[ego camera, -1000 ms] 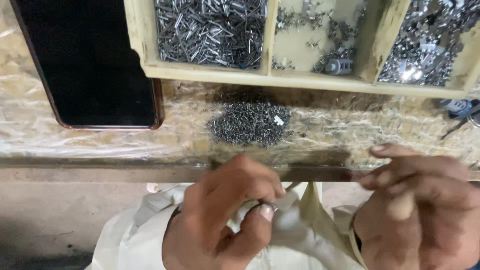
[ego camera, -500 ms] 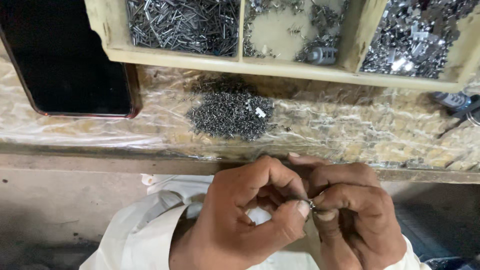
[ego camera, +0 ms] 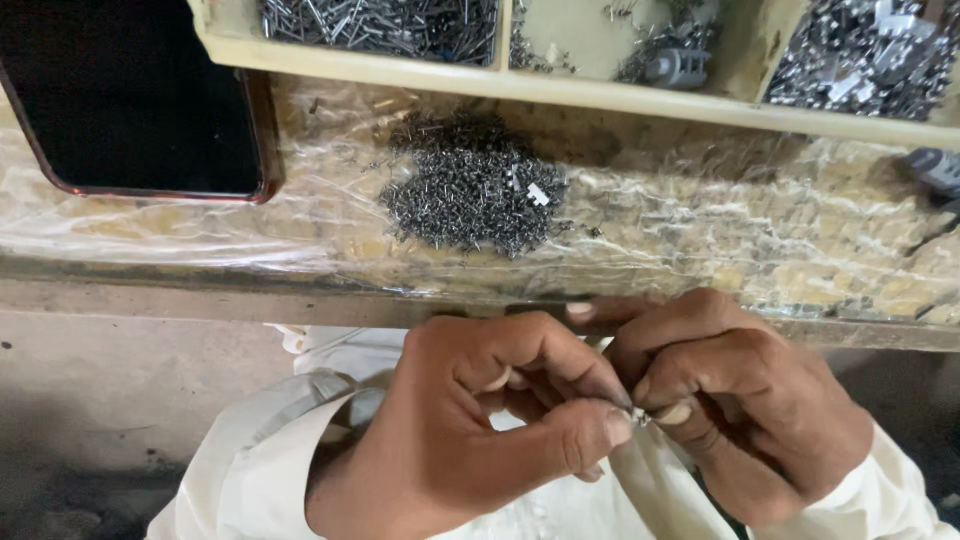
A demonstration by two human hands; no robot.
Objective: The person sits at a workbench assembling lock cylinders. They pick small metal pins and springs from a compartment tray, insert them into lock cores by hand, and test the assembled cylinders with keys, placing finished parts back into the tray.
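My left hand [ego camera: 480,420] and my right hand [ego camera: 740,400] meet just below the bench edge, over my lap in white cloth. Both pinch one tiny metal part [ego camera: 638,415] between thumb and fingertips; most of it is hidden by the fingers. A pile of small dark metal pins [ego camera: 470,195] lies on the plastic-covered bench top straight ahead of my hands, with a small pale piece on its right side.
A dark phone [ego camera: 120,100] with a red rim lies at the left on the bench. A wooden tray [ego camera: 600,95] along the far side holds compartments of nails, small fittings and shiny metal parts. A dark object [ego camera: 935,170] sits at the right edge.
My hands, apart a second ago, have come together and now pinch the small part between them. The view has tilted down and shifted slightly.
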